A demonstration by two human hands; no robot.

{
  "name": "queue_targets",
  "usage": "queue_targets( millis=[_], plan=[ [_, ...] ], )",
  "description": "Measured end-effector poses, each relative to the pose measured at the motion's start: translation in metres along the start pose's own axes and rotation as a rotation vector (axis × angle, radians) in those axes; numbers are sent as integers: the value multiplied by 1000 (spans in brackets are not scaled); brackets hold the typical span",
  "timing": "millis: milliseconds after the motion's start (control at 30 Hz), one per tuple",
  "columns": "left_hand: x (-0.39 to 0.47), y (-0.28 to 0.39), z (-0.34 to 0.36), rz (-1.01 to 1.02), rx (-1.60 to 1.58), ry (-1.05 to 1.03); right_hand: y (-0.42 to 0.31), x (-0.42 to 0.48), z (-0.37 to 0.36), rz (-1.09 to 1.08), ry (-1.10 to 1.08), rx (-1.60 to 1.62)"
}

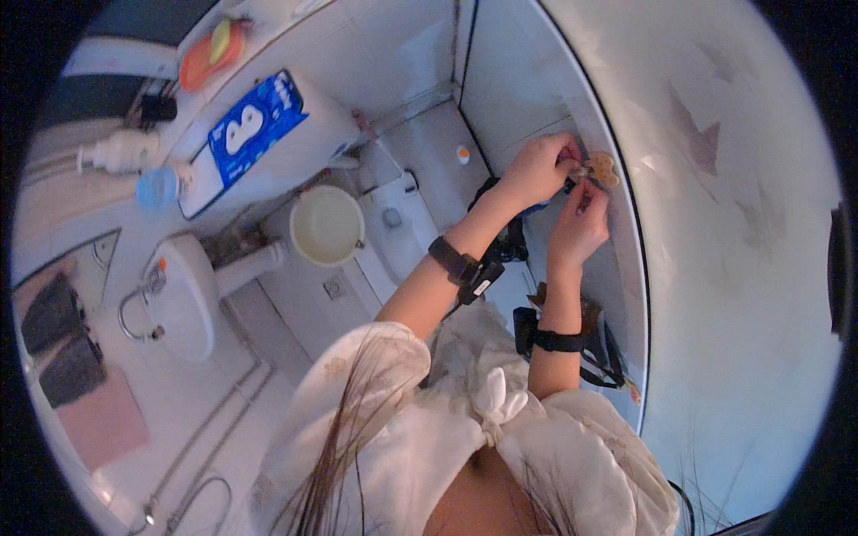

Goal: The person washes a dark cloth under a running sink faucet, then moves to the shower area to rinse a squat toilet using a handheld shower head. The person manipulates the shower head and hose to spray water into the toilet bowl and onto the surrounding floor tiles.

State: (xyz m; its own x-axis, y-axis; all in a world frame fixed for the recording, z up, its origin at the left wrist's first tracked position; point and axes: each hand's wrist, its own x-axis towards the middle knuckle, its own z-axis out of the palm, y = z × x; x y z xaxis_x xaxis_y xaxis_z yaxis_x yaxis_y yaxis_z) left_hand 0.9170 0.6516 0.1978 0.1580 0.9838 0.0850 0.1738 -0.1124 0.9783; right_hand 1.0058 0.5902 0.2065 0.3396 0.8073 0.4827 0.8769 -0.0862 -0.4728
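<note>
Both hands meet at a tan bone-shaped wall hook [603, 169] on the panel to my right. My left hand [541, 169] pinches a small item [582, 173] beside the hook, with thumb and fingers together. From just below, my right hand [580, 224] pinches at the same spot. The fingers hide most of the item, so its kind is unclear. A dark cloth or strap bundle [513, 234] hangs below my left hand, partly behind the wrist. Dark straps with small boxes circle both forearms.
A bag with a black strap [606, 368] hangs low on the right panel. To the left are a pale bucket [327, 226], a white washbasin [184, 301], a blue-and-white tissue pack [251, 130], a pump bottle [124, 153] and an orange soap dish [213, 55].
</note>
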Motion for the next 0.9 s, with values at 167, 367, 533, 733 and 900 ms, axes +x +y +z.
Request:
queue_targets(
  millis=[167,367,533,733,900],
  plan=[
    [-50,-40,-27,-115,74,258,-4,-13,-13,-9,-241,-15],
    [-180,-95,-87,-416,159,316,-29,-75,8,-301,-677,-7],
    [-242,-59,-143,-556,248,457,-52,-123,109,-541,-974,-48],
    [-273,45,-209,-374,571,524,-71,-148,297,-589,-1266,-129],
    [-324,92,-251,-592,521,509,-44,-158,479,-975,-1273,-11]
  ],
)
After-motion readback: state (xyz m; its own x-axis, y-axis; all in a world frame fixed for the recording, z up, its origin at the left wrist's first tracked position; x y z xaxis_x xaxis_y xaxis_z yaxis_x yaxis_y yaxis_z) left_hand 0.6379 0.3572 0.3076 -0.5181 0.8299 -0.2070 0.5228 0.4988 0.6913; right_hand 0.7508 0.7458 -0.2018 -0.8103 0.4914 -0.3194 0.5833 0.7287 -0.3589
